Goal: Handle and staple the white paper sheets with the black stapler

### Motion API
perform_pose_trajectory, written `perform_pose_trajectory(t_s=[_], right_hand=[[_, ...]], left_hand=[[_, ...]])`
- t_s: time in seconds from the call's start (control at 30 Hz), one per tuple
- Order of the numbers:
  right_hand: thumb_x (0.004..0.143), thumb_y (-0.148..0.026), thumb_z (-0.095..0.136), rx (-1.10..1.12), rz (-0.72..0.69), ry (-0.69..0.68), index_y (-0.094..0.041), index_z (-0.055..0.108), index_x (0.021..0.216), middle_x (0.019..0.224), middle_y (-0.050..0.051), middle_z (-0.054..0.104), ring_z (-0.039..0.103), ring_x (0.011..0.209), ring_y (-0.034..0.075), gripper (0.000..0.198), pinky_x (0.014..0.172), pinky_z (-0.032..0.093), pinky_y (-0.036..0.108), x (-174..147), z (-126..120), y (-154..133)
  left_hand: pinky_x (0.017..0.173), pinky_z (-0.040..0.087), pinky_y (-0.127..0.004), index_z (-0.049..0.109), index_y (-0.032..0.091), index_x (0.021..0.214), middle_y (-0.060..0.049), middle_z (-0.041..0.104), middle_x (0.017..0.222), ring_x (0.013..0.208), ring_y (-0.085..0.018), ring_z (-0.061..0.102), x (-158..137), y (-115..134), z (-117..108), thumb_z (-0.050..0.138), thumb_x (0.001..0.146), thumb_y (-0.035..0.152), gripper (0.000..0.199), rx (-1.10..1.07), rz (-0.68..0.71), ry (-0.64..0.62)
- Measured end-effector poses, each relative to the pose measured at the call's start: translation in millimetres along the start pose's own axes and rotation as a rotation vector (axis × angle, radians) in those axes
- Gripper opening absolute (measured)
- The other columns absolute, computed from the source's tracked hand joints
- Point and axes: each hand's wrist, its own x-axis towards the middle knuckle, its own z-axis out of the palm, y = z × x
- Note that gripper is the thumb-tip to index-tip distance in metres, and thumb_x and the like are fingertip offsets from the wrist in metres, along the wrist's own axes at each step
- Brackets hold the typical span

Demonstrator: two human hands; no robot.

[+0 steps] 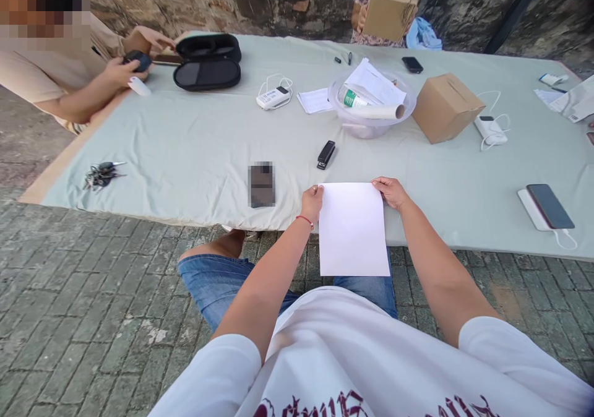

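rough stone wall (297,2), grey paved floor (93,305), cloth-covered table (195,138)

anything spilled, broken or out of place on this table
Nothing looks spilled or broken. The plastic bowl is a bit untidy: papers stick up above its rim beside a pale roll. The white sheet held by the left hand and right hand looks whole. One dark item is pixelated, so its state is unclear.

Left arm (264,281), right arm (431,259) extended forward; left hand (312,204), right hand (392,193) apart, roughly level, fingers (378,184) pinched.
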Motion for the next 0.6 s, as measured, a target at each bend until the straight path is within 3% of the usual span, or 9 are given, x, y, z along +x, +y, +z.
perform_pose_trajectory(t_s=[0.27, 0.43, 0.6], right_hand=[[0.066, -0.046, 0.077, 0.078, -0.02, 0.101, -0.02, 0.064, 0.075, 0.067, -0.001, 0.059, 0.051, 0.06, 0.013, 0.031, 0.056, 0.045, 0.027, 0.7, 3.9, 3.1], [0.075, -0.062, 0.064, 0.088, -0.039, 0.159, -0.021, 0.062, 0.081, 0.07, 0.001, 0.062, 0.056, 0.064, 0.017, 0.041, 0.057, 0.047, 0.029, -2.7, 8.4, 2.8], [0.078, -0.077, 0.049, -0.051, -0.087, 0.177, -0.021, 0.055, 0.067, 0.066, 0.003, 0.061, 0.059, 0.07, 0.021, 0.057, 0.066, 0.05, 0.035, -12.2, 17.0, -1.1]], left_hand=[[0.052, 0.02, -0.024, 0.031, 0.021, 0.062, 0.006, 0.026, 0.058, 0.054, -0.008, 0.021, -4.4, 2.5, -0.4, 0.059, 0.087, 0.029, 0.039, 0.061, 0.024, 0.015], [0.052, 0.018, -0.025, 0.027, 0.021, 0.062, 0.006, 0.023, 0.058, 0.054, -0.009, 0.019, -7.3, 1.5, 2.1, 0.055, 0.089, 0.029, 0.039, 0.108, 0.078, 0.048], [0.052, 0.019, -0.025, 0.027, 0.022, 0.064, 0.006, 0.022, 0.059, 0.054, -0.008, 0.019, -13.1, 4.6, 3.1, 0.056, 0.089, 0.032, 0.04, 0.04, 0.09, 0.028]])
